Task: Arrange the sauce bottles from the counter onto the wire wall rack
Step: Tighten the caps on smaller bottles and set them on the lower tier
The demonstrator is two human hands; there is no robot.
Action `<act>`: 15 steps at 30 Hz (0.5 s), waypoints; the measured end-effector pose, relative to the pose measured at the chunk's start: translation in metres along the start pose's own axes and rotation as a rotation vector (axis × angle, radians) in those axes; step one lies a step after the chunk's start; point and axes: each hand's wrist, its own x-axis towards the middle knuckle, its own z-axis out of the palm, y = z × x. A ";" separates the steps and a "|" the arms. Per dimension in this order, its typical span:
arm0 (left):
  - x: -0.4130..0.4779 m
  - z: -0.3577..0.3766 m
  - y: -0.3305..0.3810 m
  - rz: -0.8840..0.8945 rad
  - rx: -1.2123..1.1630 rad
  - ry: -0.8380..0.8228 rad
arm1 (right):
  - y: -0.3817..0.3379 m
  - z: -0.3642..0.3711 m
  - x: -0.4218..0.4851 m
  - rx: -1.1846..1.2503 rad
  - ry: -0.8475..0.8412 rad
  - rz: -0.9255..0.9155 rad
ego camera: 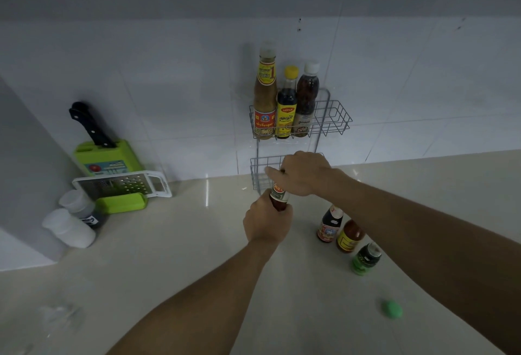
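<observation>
We hold a red sauce bottle [279, 196] upright, left hand [267, 220] clamped on its base, right hand [303, 172] over its cap, just before the wire rack's [332, 117] lower basket [260, 167] (right hand nearer), above the counter's back edge.

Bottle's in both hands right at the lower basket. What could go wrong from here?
1. The right hand covers the top of the red sauce bottle and much of the lower basket, so the bottle's base may catch on the wire rim.
2. The right forearm passes just above three bottles on the counter; the dark bottle nearest it could get knocked over on withdrawal.
</observation>
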 end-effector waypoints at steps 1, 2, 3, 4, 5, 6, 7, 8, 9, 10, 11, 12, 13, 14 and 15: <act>0.002 0.000 0.001 -0.001 -0.014 0.006 | 0.002 -0.003 0.000 0.002 0.040 -0.030; 0.004 -0.001 0.003 -0.001 -0.031 0.011 | 0.003 -0.004 0.000 0.013 0.105 -0.080; 0.006 -0.002 0.004 0.000 -0.049 0.016 | 0.005 -0.005 -0.002 0.035 0.166 -0.136; 0.008 -0.003 0.004 0.002 -0.056 0.020 | 0.005 -0.005 -0.003 0.069 0.204 -0.178; 0.010 -0.004 0.004 0.007 -0.052 0.022 | 0.006 -0.004 -0.004 0.101 0.222 -0.195; 0.011 -0.004 0.004 0.015 -0.038 0.018 | 0.006 -0.001 -0.005 0.121 0.229 -0.180; 0.011 -0.003 0.003 0.023 -0.021 0.010 | 0.006 0.001 -0.006 0.122 0.223 -0.135; 0.010 -0.001 0.001 0.031 -0.005 0.000 | 0.005 0.004 -0.006 0.109 0.195 -0.074; 0.008 0.000 0.000 0.035 0.008 -0.007 | 0.005 0.006 -0.005 0.080 0.145 -0.016; 0.007 0.002 -0.001 0.036 0.014 -0.007 | 0.005 0.007 -0.003 0.045 0.086 0.023; 0.005 0.004 -0.002 0.035 0.015 -0.001 | 0.005 0.006 -0.001 0.019 0.036 0.041; 0.004 0.005 -0.002 0.031 0.013 0.008 | 0.005 0.003 0.000 0.003 0.010 0.042; 0.004 0.006 -0.001 0.024 0.009 0.018 | 0.006 -0.001 0.001 0.001 0.016 0.025; 0.005 0.006 -0.001 0.010 0.002 0.028 | 0.008 -0.004 0.001 0.009 0.052 -0.014; 0.007 0.006 0.000 -0.007 -0.010 0.038 | 0.009 -0.006 0.000 0.028 0.102 -0.067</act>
